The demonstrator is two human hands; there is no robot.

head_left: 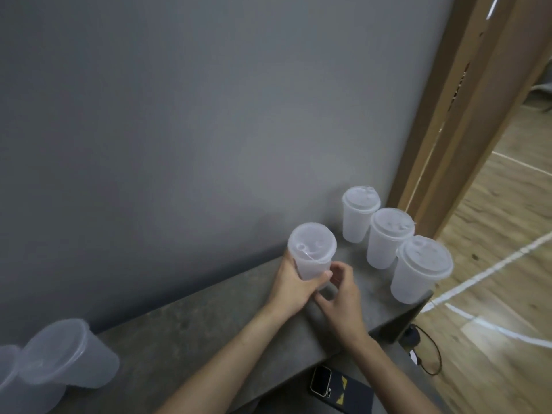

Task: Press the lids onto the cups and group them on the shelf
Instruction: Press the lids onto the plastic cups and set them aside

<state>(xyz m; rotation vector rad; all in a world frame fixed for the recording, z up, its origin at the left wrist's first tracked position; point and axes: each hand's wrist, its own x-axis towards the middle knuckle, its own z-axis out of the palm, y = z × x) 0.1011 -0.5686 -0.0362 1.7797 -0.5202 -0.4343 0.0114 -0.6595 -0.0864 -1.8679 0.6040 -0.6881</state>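
— Left hand (294,282) wraps the cup (312,264) low on its wall. The right hand (340,294) curls beside the base, and I can't tell whether it grips or only steadies.

— The lid (312,242) looks on. Is it sealed?

— Hard to say from here. I'd stand the cup on the shelf (194,333) and press flat around the rim rather than squeeze that thin wall.

— And then?

— The blurred cups (68,354) at the far left can wait. This one goes rightward, set just beside the three lidded cups (388,237) near the door frame (466,115). Go gently, because the nearest of them stands close to the shelf's end.
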